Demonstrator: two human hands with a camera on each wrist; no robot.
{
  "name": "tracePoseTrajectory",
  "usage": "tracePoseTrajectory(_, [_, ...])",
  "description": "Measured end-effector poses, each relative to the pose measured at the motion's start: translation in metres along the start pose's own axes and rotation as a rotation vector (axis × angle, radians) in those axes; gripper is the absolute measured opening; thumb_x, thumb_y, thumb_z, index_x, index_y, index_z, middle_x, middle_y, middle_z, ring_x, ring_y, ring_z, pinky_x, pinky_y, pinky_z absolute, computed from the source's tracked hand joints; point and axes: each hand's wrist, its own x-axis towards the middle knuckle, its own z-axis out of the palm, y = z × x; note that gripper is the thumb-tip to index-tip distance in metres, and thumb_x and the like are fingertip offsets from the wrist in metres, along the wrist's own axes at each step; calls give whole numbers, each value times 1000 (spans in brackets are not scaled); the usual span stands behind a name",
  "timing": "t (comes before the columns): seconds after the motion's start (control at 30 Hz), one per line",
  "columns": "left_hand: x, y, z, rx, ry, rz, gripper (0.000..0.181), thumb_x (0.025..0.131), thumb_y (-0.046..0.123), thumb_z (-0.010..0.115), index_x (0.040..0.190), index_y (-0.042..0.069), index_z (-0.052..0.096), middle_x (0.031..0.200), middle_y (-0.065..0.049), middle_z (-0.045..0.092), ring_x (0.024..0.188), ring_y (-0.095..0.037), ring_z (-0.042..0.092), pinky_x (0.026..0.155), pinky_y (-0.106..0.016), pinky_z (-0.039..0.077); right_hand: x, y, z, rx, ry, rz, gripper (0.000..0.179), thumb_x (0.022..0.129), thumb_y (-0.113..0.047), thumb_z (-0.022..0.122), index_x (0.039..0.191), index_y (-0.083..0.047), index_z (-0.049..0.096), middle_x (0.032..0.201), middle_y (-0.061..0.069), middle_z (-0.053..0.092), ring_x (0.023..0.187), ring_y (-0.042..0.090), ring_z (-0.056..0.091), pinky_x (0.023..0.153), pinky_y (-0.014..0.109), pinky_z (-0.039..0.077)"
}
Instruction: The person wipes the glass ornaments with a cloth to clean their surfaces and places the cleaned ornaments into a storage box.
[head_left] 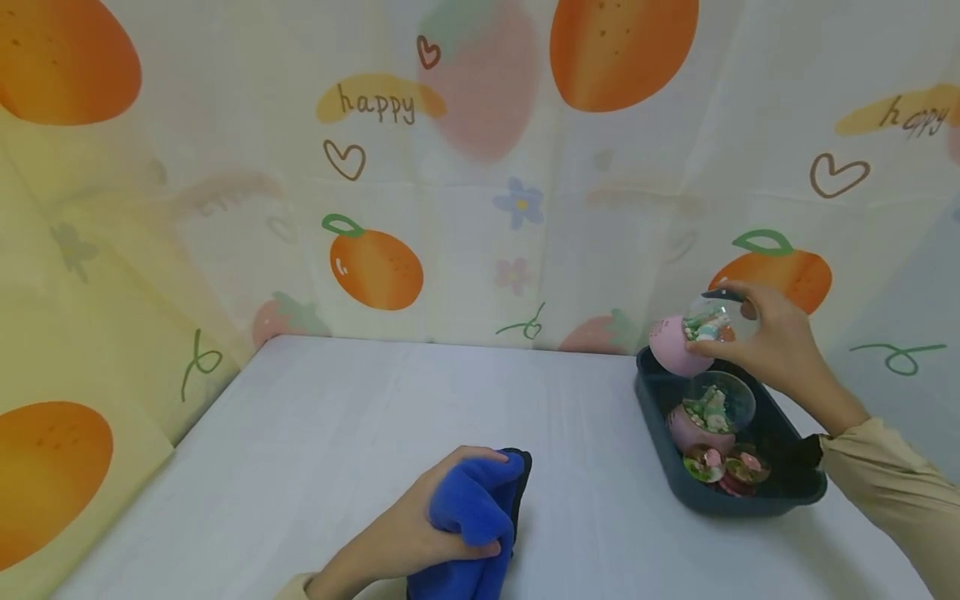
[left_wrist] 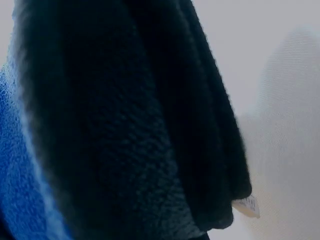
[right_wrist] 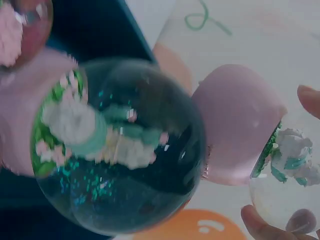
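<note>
My right hand grips a snow globe with a pink base by its clear dome, thumb and fingers spread round the glass. It is tilted on its side over the far end of a dark blue-green bin. A similar snow globe lies in the bin, its dome large in the right wrist view. My left hand holds a bunched blue cloth with dark edging above the white table. That cloth fills most of the left wrist view, hiding the fingers.
Two small clear globes with pink flowers, one on the left and one on the right, sit at the bin's near end. The bin stands on the right of the white table. A fruit-printed curtain hangs behind the table.
</note>
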Motion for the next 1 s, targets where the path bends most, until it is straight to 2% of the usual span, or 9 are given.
tracePoseTrajectory(0.07, [0,0,0,0,-5,3,68,83,24,80,139,39,45,145,6,48,128,-25,49,99,-52,38,4,5,2,-6,-29,16,76,63,-19,93,126,4,57,116,29,60,93,42,52,68,18,34])
tracePoseTrajectory(0.1, [0,0,0,5,-6,4,68,83,24,80,139,39,45,145,7,48,128,-25,49,99,-52,37,6,8,2,2,-47,23,76,64,-19,93,126,4,56,118,29,59,95,42,52,71,21,39])
tracePoseTrajectory(0.2, [0,-1,0,15,-6,4,68,83,26,80,139,39,45,145,8,48,129,-24,49,100,-52,37,10,13,6,17,-95,36,74,67,-19,91,127,5,55,120,29,58,100,42,51,82,43,47])
tracePoseTrajectory(0.3, [0,-2,0,24,-5,-1,68,83,27,80,140,39,44,145,10,47,130,-23,48,100,-53,37,13,17,10,23,-141,36,74,69,-19,90,128,6,54,121,30,57,103,42,50,84,59,45])
tracePoseTrajectory(0.5, [0,-4,1,17,-3,-5,68,83,26,80,139,40,45,145,9,48,129,-24,48,100,-53,37,19,26,20,-26,-227,1,74,67,-23,91,125,7,56,118,30,59,102,42,51,82,57,46])
tracePoseTrajectory(0.63, [0,-4,1,5,-4,-9,68,83,25,80,139,40,45,145,8,48,128,-23,49,99,-51,38,19,31,25,-57,-311,10,77,68,-28,90,127,7,55,121,32,57,106,44,50,88,63,45])
tracePoseTrajectory(0.73, [1,-5,2,-7,-13,-21,68,83,25,80,139,40,45,144,6,49,126,-22,51,98,-49,39,17,36,26,-54,-360,18,80,68,-30,91,129,6,54,125,31,55,113,45,47,95,67,41])
tracePoseTrajectory(0.87, [3,-5,2,-19,-27,-38,68,83,25,80,139,39,45,141,2,51,121,-21,53,96,-45,42,13,43,27,-35,-376,15,80,67,-30,91,129,6,55,127,31,55,115,45,48,97,67,39])
tracePoseTrajectory(1.0, [3,-6,3,-47,-44,-54,67,83,24,80,138,40,45,139,0,52,119,-22,54,94,-44,43,14,45,29,-21,-393,28,77,69,-28,90,128,5,54,124,30,56,109,43,52,92,65,46])
